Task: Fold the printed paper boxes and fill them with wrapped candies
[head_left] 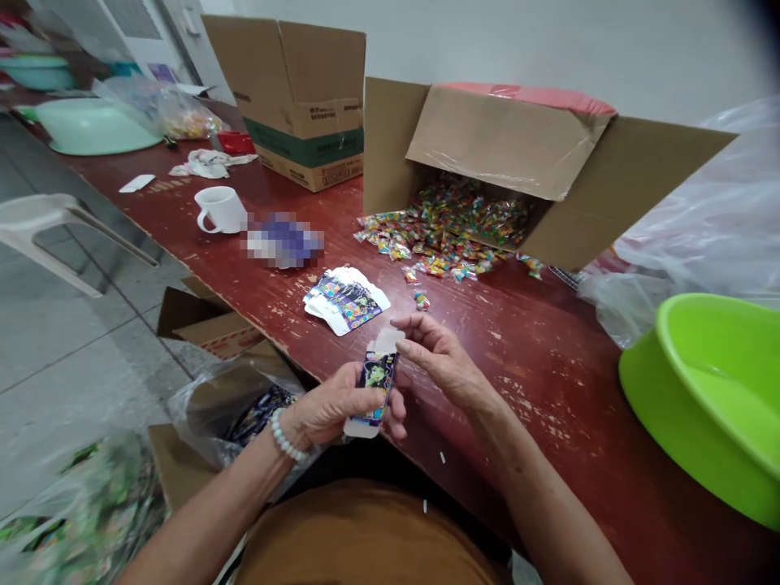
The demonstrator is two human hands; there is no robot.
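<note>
My left hand, with a bead bracelet at the wrist, grips a small printed carton with a green cartoon face on its dark front. White flaps stand out at its top and bottom ends. My right hand has its thumb and forefinger at the raised top flap, closed about its edge. Just beyond my hands, a fanned stack of flat printed cartons lies on the red table. Small wrapped candies spill from a large cardboard box lying on its side.
A white mug and a blurred-out purple item stand left. A second cardboard box is behind. A green basin sits right. Below the table's left edge are an open box of dark packets and a plastic stool.
</note>
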